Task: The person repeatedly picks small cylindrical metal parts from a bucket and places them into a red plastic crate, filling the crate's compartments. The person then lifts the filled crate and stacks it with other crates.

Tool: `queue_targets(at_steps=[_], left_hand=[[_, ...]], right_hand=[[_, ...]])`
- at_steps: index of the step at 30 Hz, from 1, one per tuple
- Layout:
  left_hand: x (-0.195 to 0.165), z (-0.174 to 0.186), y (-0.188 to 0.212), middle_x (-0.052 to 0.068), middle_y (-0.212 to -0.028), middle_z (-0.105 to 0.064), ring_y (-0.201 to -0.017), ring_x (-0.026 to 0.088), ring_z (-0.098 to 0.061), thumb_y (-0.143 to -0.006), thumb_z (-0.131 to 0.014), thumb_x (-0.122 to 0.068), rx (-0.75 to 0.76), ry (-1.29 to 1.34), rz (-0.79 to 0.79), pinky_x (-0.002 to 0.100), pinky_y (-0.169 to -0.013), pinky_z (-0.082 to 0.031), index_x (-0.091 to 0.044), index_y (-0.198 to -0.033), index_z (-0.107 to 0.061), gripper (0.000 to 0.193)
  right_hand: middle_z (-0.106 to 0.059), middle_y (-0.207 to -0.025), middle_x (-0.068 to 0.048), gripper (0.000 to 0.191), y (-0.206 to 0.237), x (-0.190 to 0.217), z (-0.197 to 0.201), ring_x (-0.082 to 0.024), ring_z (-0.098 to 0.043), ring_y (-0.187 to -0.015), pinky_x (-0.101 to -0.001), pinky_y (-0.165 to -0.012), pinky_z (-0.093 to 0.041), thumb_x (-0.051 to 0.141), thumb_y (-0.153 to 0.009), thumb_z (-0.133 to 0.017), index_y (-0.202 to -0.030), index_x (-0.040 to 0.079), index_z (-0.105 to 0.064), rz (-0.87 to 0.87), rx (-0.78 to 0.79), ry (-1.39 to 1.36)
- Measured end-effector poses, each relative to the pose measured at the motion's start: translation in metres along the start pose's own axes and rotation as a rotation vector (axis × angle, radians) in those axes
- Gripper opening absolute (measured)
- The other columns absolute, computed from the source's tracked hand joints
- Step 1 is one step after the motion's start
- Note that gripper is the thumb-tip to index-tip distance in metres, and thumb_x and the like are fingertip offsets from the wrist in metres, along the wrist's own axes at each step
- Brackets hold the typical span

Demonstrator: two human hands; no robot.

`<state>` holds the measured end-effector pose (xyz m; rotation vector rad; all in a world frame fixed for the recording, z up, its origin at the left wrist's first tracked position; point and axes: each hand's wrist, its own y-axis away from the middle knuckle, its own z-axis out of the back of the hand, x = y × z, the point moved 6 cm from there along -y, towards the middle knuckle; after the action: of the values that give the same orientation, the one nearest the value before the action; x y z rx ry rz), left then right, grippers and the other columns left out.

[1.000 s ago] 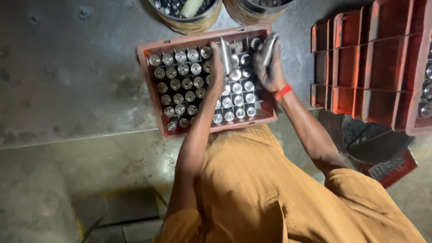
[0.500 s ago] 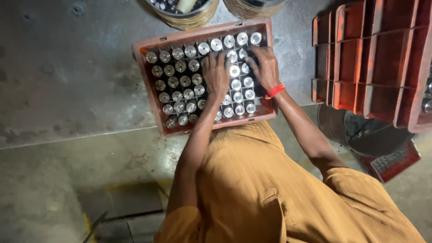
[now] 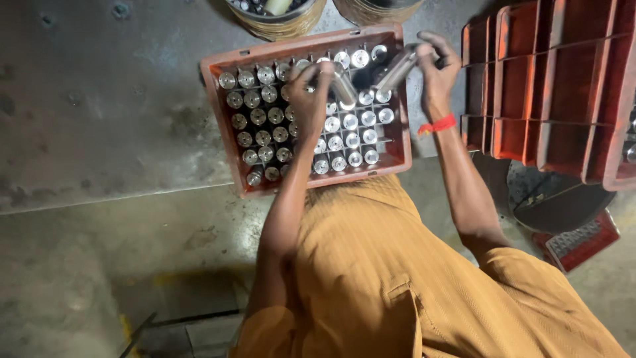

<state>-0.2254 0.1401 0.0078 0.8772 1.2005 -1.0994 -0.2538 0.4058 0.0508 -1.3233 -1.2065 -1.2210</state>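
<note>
Two bright steel cylinders lifted clear of the red plastic crate [image 3: 218,116], one per hand. Left-hand cylinder [image 3: 343,87] gripped at its upper end, tilted, its lower end just above the crate's middle rows. Right-hand cylinder [image 3: 396,70] held slanting over the crate's far right corner, near the rim. Left hand [image 3: 310,89] closed round its piece, fingers wrapped over the top. Right hand [image 3: 434,69] likewise closed on its piece, a red band at the wrist.

Judging by the sheen and solid look: machined metal, stiff, probably heavy for the size, smooth and likely slippery if oiled. No risk of crushing; more risk of a slip, or of a dent to a polished face if dropped against the neighbours. Best hold seems round the shank, fingers wrapped fully, not a pinch at the end face.

Remaining cylinders [image 3: 344,126] standing upright in the crate's grid cells, end faces up, packed close, a few cells at the far right open. Crate resting on a grey metal table [image 3: 99,119]. Beyond it, two round metal buckets [image 3: 278,16] at the table's far edge. To the right, stacked empty orange-red crates [image 3: 550,79].
</note>
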Motion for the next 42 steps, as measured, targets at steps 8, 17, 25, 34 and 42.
queue_targets(at_steps=[8, 17, 25, 34, 42], left_hand=[[0.008, -0.028, 0.039, 0.018, -0.123, -0.067, -0.075, 0.02, -0.073, -0.098, -0.069, -0.035, 0.266, -0.502, -0.042, 0.029, -0.054, -0.062, -0.018, -0.152, -0.046, 0.061], [0.026, -0.03, 0.068, 0.009, -0.131, -0.063, -0.108, 0.025, -0.072, -0.109, -0.061, -0.018, 0.172, -0.342, -0.183, 0.036, -0.084, -0.068, -0.016, -0.135, -0.063, 0.026], [0.023, -0.048, 0.05, 0.015, -0.112, -0.055, -0.097, 0.028, -0.059, -0.095, -0.068, -0.043, 0.186, -0.888, -0.086, 0.045, -0.077, -0.055, -0.011, -0.12, -0.066, 0.041], [0.006, -0.041, 0.052, 0.015, -0.116, -0.055, -0.101, 0.031, -0.058, -0.093, -0.071, -0.043, 0.166, -0.878, -0.159, 0.044, -0.079, -0.055, -0.013, -0.123, -0.067, 0.043], [0.004, -0.042, 0.055, 0.013, -0.115, -0.055, -0.104, 0.031, -0.058, -0.09, -0.074, -0.037, 0.125, -0.872, -0.205, 0.046, -0.083, -0.055, -0.012, -0.117, -0.069, 0.038]], right_hand=[[-0.071, -0.103, -0.019, 0.039, 0.05, -0.025, -0.04, -0.034, -0.07, -0.092, -0.0432, -0.077, -0.057, 0.022, -0.101, -0.074, -0.13, 0.002, -0.058, 0.059, 0.111, 0.661], [-0.073, -0.116, -0.016, 0.019, 0.064, -0.013, -0.035, -0.034, -0.071, -0.108, -0.0426, -0.093, -0.057, 0.007, -0.097, -0.076, -0.115, 0.003, -0.072, 0.311, 0.113, 0.803], [-0.069, -0.1, -0.023, 0.031, 0.055, -0.033, -0.056, -0.035, -0.069, -0.089, -0.0471, -0.078, -0.053, 0.02, -0.103, -0.075, -0.121, 0.003, -0.056, -0.008, 0.104, 0.85], [-0.072, -0.111, -0.021, 0.036, 0.049, -0.002, -0.07, -0.038, -0.063, -0.093, -0.0491, -0.082, -0.049, 0.019, -0.09, -0.078, -0.121, 0.006, -0.064, 0.571, 0.205, 0.962], [-0.071, -0.101, -0.016, 0.026, 0.054, -0.031, -0.061, -0.036, -0.058, -0.095, -0.0492, -0.082, -0.044, 0.023, -0.093, -0.081, -0.111, 0.007, -0.072, 0.422, 0.282, 1.115]])
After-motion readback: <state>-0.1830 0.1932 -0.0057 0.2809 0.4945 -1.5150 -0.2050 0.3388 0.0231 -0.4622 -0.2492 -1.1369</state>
